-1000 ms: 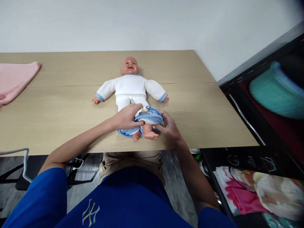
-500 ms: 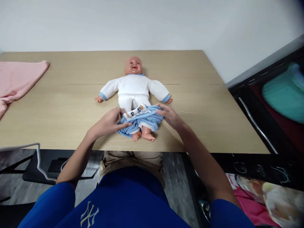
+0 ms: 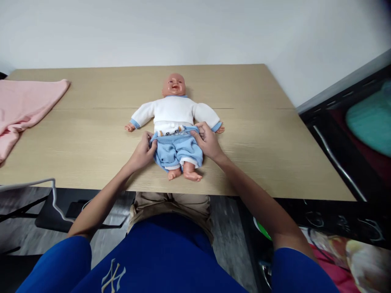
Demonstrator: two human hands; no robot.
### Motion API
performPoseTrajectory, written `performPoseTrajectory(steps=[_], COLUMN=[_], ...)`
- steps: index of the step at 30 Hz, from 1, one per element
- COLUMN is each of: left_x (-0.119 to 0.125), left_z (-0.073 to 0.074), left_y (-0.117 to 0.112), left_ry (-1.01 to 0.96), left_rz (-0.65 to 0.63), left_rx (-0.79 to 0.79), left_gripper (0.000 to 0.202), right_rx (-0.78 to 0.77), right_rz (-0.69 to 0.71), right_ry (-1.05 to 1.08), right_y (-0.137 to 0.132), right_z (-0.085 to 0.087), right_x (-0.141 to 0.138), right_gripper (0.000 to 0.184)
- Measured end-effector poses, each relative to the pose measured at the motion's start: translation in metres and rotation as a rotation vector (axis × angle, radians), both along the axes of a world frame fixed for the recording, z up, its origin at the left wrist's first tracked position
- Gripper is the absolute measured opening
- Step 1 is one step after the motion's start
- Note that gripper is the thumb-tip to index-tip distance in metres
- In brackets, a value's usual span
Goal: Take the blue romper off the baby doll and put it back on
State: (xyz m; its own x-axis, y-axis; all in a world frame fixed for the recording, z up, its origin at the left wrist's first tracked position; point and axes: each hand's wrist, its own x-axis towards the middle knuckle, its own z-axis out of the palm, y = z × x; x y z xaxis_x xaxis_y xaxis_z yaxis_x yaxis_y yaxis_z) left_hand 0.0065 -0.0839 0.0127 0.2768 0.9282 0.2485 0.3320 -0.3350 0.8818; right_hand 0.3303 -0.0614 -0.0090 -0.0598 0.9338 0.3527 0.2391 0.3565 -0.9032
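Light-blue doll pants (image 3: pixel 179 148) are on the legs of a doll (image 3: pixel 174 114) lying face up near the front edge of a wood-grain table (image 3: pixel 269 146). Waistband now up around the hips, close below the white top (image 3: pixel 171 106); half a second ago it sat lower, with more white cloth leg showing. Left hand (image 3: pixel 142 152) pinches one side of the waistband, thumb in front, fingers curled behind; right hand (image 3: pixel 210 140) grips the opposite side likewise, slightly higher. Both forearms slant inward over the near edge, elbows bent outward. Pants look like soft terry, wrinkled, with white cuffs and a cartoon-face patch at the waist. Doll's head and feet smooth, glossy, plastic-looking. Pink cloth (image 3: pixel 26 106), matte, creased, well apart at far left.
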Motion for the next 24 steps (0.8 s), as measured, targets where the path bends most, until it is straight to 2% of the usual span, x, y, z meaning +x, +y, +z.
performPoseTrajectory(steps=[4, 7, 10, 12, 15, 20, 24], left_x=[0.004, 0.005, 0.004, 0.003, 0.007, 0.019, 0.023], left_z=[-0.006, -0.002, -0.001, -0.003, -0.006, -0.008, -0.011], left_y=[0.020, 0.021, 0.020, 0.023, 0.037, 0.066, 0.072], left_ry=[-0.061, -0.014, 0.056, 0.085, 0.082, -0.010, -0.101], left_rz=[-0.005, 0.018, 0.013, 0.008, 0.047, 0.139, 0.118], left_rx=[-0.086, 0.072, 0.244, 0.276, 0.241, 0.229, 0.125], left_gripper=[0.049, 0.048, 0.046, 0.044, 0.043, 0.052, 0.054], right_rx=[-0.042, -0.020, 0.118, 0.174, 0.148, 0.097, 0.059], right_rz=[-0.045, -0.026, -0.065, -0.083, -0.130, -0.225, -0.254], right_ry=[0.021, -0.030, -0.100, -0.115, -0.130, -0.091, -0.037], right_y=[0.007, 0.007, 0.003, 0.003, 0.012, 0.040, 0.049], right_z=[-0.005, -0.005, -0.001, 0.002, 0.003, 0.003, -0.001], right_x=[-0.007, -0.006, -0.004, -0.005, -0.011, -0.024, -0.027], right_gripper=[0.057, 0.056, 0.051, 0.048, 0.048, 0.063, 0.064])
